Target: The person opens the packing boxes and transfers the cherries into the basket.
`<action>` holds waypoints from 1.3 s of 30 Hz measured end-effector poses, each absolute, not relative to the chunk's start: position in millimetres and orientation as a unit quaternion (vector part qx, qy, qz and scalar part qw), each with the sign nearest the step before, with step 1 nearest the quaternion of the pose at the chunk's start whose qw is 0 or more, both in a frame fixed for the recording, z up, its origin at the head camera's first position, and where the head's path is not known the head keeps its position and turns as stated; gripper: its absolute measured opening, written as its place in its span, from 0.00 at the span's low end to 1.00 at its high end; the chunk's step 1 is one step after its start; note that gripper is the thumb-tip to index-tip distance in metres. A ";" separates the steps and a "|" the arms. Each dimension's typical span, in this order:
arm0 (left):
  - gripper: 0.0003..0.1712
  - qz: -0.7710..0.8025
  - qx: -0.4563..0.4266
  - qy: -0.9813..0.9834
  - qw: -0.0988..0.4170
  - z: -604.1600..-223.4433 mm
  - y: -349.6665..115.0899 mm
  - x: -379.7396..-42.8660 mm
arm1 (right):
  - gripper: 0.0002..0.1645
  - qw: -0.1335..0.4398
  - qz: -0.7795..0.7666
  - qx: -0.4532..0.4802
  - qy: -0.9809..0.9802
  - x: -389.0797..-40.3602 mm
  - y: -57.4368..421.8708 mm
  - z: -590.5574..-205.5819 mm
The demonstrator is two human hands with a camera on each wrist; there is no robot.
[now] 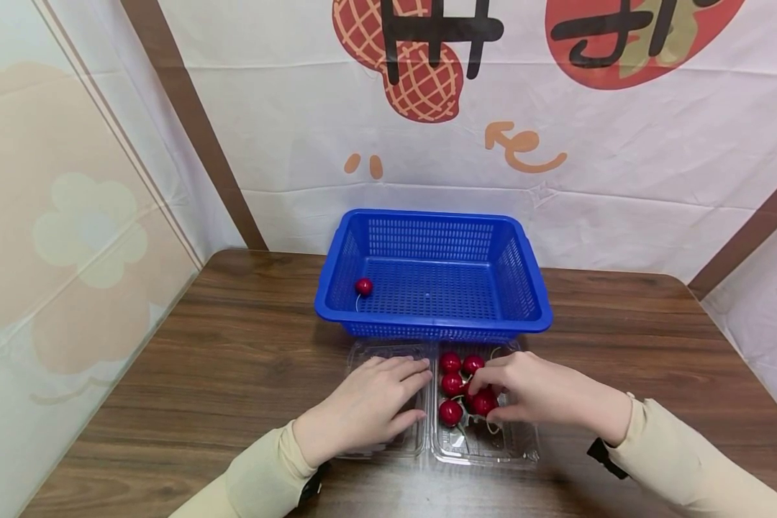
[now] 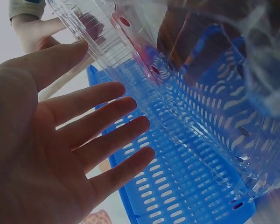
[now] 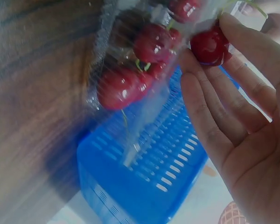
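Note:
A clear plastic clamshell box (image 1: pixel 450 453) lies unfolded on the table, and several red cherries (image 1: pixel 451 383) with stems sit in its right half. Over the left half, my left hand (image 1: pixel 375 403) rests with fingers extended and nothing held. In the left wrist view the fingers (image 2: pixel 116 126) are straight and spread beside the clear plastic. My right hand (image 1: pixel 531 388) reaches into the right half and pinches a cherry (image 3: pixel 210 45) between thumb and fingertips. Part of that cherry is hidden by the fingers in the head view.
Directly behind the box stands a blue perforated basket (image 1: pixel 434 324), with a single cherry (image 1: pixel 363 287) at its left inside. The brown wooden table (image 1: pixel 252 345) extends to both sides. A printed white cloth (image 1: pixel 285 129) hangs behind the table.

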State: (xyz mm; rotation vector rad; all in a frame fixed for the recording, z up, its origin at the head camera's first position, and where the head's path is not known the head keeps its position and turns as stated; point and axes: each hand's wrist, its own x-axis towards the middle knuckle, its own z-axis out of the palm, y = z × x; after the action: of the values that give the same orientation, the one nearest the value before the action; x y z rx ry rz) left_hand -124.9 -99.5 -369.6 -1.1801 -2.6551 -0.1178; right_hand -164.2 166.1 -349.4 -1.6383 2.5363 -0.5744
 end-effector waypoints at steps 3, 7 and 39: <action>0.29 -0.040 -0.404 -0.907 0.116 -369.5 -99.3 -124.9 | 0.16 0.030 -0.185 -0.536 0.823 -166.1 166.9 -345.7; 0.29 -0.037 -0.402 -0.908 0.113 -369.2 -99.1 -124.6 | 0.16 0.026 -0.179 -0.535 0.825 -168.4 167.9 -341.2; 0.29 -0.041 -0.408 -0.903 0.130 -371.7 -99.7 -124.7 | 0.15 -0.032 -0.145 -0.516 0.844 -190.2 176.0 -301.9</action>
State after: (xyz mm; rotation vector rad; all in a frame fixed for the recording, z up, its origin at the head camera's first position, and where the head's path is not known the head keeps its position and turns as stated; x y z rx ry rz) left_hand -124.7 -99.7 -371.7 -1.1865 -2.6220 -0.1201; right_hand -190.2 176.0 -301.9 -1.6538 2.7067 -0.4661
